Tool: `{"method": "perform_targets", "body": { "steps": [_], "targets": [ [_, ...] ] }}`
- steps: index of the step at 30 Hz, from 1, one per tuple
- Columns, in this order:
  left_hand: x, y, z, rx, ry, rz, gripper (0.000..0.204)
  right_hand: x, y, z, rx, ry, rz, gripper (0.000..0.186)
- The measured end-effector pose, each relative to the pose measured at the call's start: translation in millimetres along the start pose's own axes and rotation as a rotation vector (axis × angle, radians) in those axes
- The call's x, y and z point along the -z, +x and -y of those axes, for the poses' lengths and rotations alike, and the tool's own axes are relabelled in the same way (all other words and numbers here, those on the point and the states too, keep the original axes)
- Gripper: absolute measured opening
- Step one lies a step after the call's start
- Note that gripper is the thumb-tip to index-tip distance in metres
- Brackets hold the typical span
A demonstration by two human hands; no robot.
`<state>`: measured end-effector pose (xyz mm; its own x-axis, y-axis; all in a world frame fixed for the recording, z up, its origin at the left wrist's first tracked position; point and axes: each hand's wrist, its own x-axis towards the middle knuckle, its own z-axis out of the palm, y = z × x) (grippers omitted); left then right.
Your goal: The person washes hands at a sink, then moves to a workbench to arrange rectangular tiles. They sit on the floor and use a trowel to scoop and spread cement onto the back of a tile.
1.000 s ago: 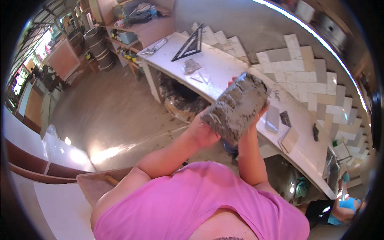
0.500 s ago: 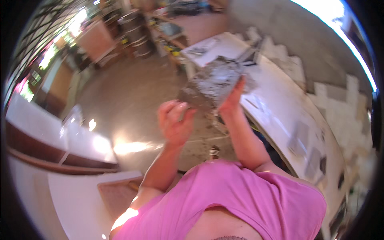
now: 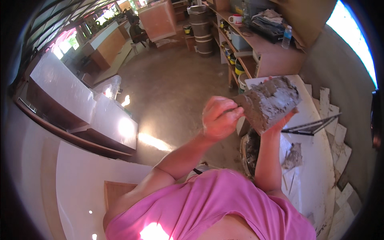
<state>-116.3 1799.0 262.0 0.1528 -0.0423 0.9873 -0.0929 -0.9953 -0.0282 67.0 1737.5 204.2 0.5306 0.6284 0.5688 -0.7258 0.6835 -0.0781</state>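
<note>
A rough slab of wet, grey-brown clay-like material point(image 3: 276, 102) is held up in front of me, its surface ridged and its upper side curved. My right hand point(image 3: 285, 121) supports it from below, with the palm against its underside and most of the fingers hidden behind it. At the slab's left edge, my left hand point(image 3: 221, 118) is closed in a pinch on that same material. Below the slab stands a dark round container point(image 3: 250, 151) with a smeared rim, partly covered by my right forearm.
A long white table point(image 3: 318, 172) runs along my right, bearing a black metal frame point(image 3: 312, 125) and a grey scrap point(image 3: 294, 155). Beyond it are shelves point(image 3: 276, 64) with cans, a mug point(image 3: 235, 19) and a bottle point(image 3: 287, 37). Plastic-wrapped panels point(image 3: 64, 92) stand left. A person point(image 3: 137, 30) sits far back.
The view has swung to the left. My left hand, earlier apart from the slab with curled fingers, now pinches its edge. My right hand still holds the slab from below.
</note>
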Motion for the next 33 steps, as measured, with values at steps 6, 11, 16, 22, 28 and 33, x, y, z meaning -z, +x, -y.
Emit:
{"method": "perform_targets", "body": {
  "steps": [6, 11, 16, 22, 28, 33],
  "targets": [
    [-62.6, 1.5, 108.9, -0.102, -0.142, -0.056, 0.026, 62.0, 51.7, 3.4, 0.092, -0.051, 0.004, 0.095],
    [-129.7, 0.8, 195.3, -0.178, -0.315, 0.001, 0.028, 124.1, 93.3, -5.3, 0.251, -0.062, 0.145, 0.087],
    [-195.2, 15.4, 243.3, -0.182, -0.553, 0.01, 0.02, 148.2, 113.9, 2.0, 0.62, -0.386, -0.19, 0.069],
    [-262.3, 29.8, 260.7, -0.214, -0.744, 0.074, 0.025, 171.4, 126.6, 30.2, 0.923, -0.631, -0.328, 0.062],
    [-368.2, 33.0, 276.0, -0.272, -0.806, 0.194, 0.03, 215.5, 157.6, 82.6, 1.114, -0.861, -0.491, 0.057],
    [-461.7, 13.3, 278.4, -0.32, -0.745, 0.356, 0.026, 286.6, 183.1, 156.0, 1.228, -0.847, -0.592, 0.049]
  ]
}}
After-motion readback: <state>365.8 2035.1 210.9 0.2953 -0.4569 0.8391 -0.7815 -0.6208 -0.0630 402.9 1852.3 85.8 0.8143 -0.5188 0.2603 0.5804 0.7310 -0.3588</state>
